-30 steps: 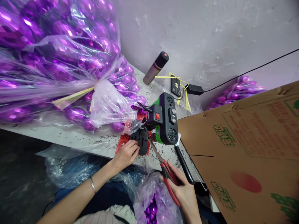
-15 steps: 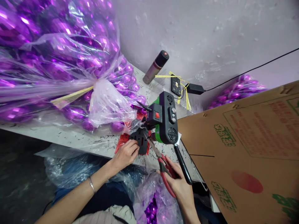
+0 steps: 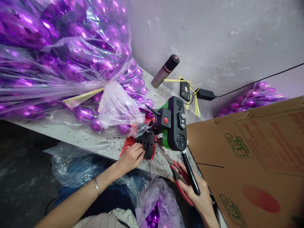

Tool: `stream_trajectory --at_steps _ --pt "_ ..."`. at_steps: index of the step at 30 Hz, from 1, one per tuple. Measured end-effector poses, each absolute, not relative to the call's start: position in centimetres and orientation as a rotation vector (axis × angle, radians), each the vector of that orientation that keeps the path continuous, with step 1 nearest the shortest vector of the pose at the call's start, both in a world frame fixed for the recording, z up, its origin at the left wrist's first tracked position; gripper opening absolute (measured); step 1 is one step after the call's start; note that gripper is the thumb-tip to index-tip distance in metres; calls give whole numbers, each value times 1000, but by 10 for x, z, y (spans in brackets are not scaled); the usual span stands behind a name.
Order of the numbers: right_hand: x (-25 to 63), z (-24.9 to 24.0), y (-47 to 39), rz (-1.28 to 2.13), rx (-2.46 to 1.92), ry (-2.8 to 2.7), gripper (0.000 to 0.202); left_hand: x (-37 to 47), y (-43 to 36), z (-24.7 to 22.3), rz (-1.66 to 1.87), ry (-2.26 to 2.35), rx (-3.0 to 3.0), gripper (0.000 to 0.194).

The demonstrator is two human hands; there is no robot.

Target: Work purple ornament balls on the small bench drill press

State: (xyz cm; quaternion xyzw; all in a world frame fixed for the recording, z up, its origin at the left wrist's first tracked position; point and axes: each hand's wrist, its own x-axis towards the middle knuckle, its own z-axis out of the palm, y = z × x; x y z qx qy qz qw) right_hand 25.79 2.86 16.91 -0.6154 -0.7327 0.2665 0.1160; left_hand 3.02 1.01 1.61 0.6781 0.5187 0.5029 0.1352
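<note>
My left hand (image 3: 132, 157) is closed, its fingertips pinched at the front edge of a slotted black plate (image 3: 147, 146); anything between them is hidden. In my right hand (image 3: 199, 188) is a pair of scissors with red and black handles (image 3: 181, 180). Its blades point up and left toward the plate's right side, beneath the machine. That black and green machine (image 3: 177, 126), with a red switch and a long black lever (image 3: 190, 174), stands over the plate. Red material (image 3: 127, 144) lies under the plate's left side.
A big clear bag of shiny purple balls (image 3: 71, 63) fills the left. A large cardboard box (image 3: 237, 152) stands right. Behind are a spray can (image 3: 165, 70), a black device (image 3: 184, 90) and yellow ties (image 3: 196, 106). An open plastic bag (image 3: 163, 202) sits at my lap.
The view has shifted, so everything appears farther right. My right hand has drawn the scissors slightly right, away from the plate. My left hand stays at the plate.
</note>
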Motion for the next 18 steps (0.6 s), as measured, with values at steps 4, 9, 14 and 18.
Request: stream_trajectory --at_steps 4,9,14,18 --pt "256 173 36 713 -1773 -2263 46 30 10 14 1456 1499 1975 17" --pt "257 183 52 637 -1707 -2366 46 31 10 15 1458 1510 1969 18" --pt "255 187 65 621 -1657 -2435 45 31 10 15 1448 1512 1962 18" --pt "259 190 72 618 -1636 -2505 45 32 10 14 1446 1525 1960 19"
